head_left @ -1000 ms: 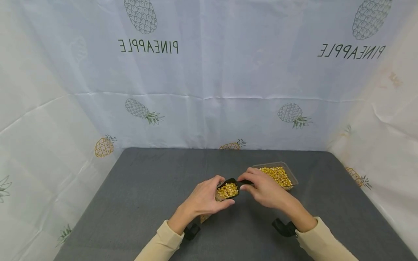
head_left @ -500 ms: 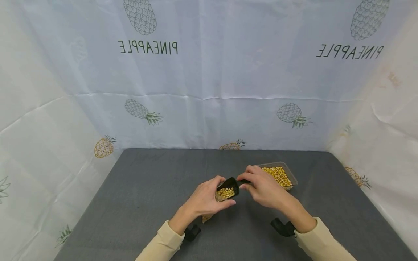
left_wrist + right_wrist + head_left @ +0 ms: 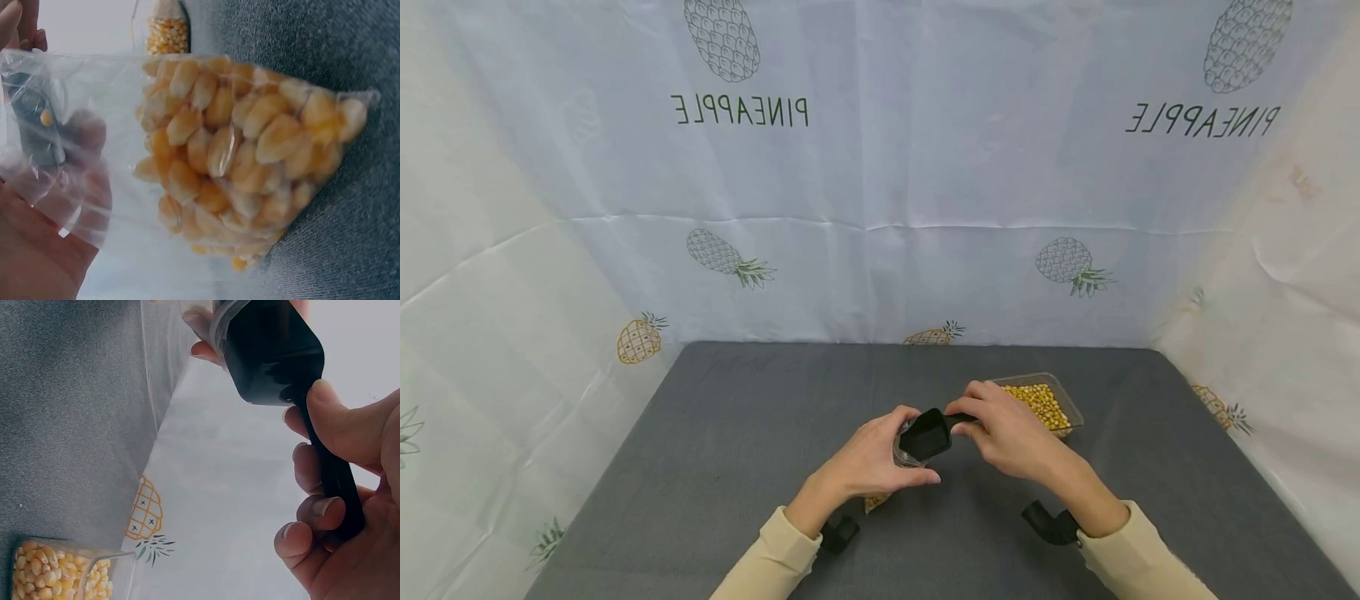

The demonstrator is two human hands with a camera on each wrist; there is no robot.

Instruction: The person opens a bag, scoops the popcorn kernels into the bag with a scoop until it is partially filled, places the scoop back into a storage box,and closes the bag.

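Lt even, shadows faint; wrist pics soft, glints on bag (image 3: 237,150).

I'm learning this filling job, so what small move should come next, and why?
Probably draw the black plastic scoop back from the mouth of the clear plastic bag: the scoop looks bare inside in the head view, while yellow corn kernels fill the bag's lower end.

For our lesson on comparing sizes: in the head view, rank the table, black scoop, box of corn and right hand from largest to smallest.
1. Table
2. Right hand
3. Box of corn, counting only its visible part; the hand hides some
4. Black scoop
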